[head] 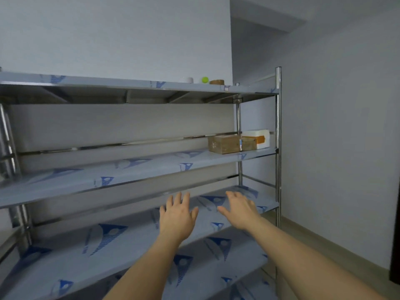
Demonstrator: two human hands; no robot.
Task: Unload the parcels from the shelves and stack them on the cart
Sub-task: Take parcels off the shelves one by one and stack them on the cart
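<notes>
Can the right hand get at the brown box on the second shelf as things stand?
Probably yes. The right hand is open and holds nothing, below and a little left of the brown box. The box sits near the shelf front edge with nothing in front; the white foam box stands behind it.

A white roll (pixel 187 79), a green ball (pixel 205 79) and a brown tape roll (pixel 217 82) sit in a row on the top tier, high above and slightly right of the hands. Pale grey walls (pixel 337 126) meet a light floor (pixel 324 245) to the hands' right.
</notes>
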